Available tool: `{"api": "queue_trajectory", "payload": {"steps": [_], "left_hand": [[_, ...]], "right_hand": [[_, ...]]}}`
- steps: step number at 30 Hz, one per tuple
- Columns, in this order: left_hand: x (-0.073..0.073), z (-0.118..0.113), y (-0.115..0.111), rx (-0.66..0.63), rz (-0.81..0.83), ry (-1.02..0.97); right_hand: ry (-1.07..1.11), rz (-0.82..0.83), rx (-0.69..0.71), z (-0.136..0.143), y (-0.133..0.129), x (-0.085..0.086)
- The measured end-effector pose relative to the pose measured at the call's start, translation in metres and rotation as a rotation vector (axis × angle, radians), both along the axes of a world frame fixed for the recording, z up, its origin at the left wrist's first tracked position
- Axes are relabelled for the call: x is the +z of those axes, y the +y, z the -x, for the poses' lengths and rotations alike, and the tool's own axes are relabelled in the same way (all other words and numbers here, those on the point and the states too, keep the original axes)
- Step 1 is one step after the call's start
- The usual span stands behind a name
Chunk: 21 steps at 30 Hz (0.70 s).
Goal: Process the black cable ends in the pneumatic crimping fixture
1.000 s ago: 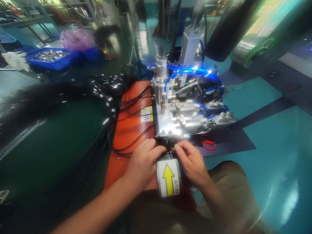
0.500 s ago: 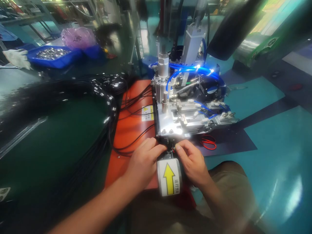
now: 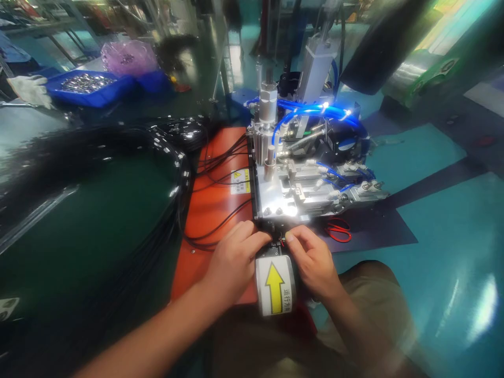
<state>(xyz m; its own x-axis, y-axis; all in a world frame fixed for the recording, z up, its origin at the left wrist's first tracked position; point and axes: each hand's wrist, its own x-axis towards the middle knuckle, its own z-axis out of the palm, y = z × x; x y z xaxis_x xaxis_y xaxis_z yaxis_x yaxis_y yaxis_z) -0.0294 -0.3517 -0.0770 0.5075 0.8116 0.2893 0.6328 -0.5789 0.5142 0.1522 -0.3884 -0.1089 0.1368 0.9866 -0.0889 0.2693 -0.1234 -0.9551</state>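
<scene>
At the front end of a silver pneumatic machine (image 3: 283, 197), my two hands meet over a dark slot. My left hand (image 3: 236, 254) is closed, thumb and forefinger pressed together at the slot's left side; what they hold is hidden. A small shiny metal piece (image 3: 282, 240) sits in the pinch of my right hand (image 3: 314, 257), with a thin red strand just below it. Just under my fingers is a white guard (image 3: 274, 286) bearing a yellow arrow. Black cables (image 3: 220, 231) run over the orange plate (image 3: 205, 210) beside my left hand.
Red-handled scissors (image 3: 338, 230) lie right of the machine on the teal table (image 3: 444, 220). A large coil of black cable (image 3: 179, 173) is on the left. Farther back are a blue tray (image 3: 94, 97) of small metal parts, a pink bag (image 3: 128, 65) and a white-gloved hand (image 3: 29, 90).
The view has shifted slightly, so the machine and my hands appear a little further right. Both hands keep the same closed pose at the slot.
</scene>
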Motion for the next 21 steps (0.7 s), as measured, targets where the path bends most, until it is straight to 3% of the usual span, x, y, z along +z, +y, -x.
{"api": "queue_trajectory", "payload": {"steps": [21], "left_hand": [[-0.0009,-0.0003,-0.0007,0.010,0.012,0.013]], "right_hand": [[-0.013,0.004,-0.031,0.0004,0.0001,-0.0010]]}}
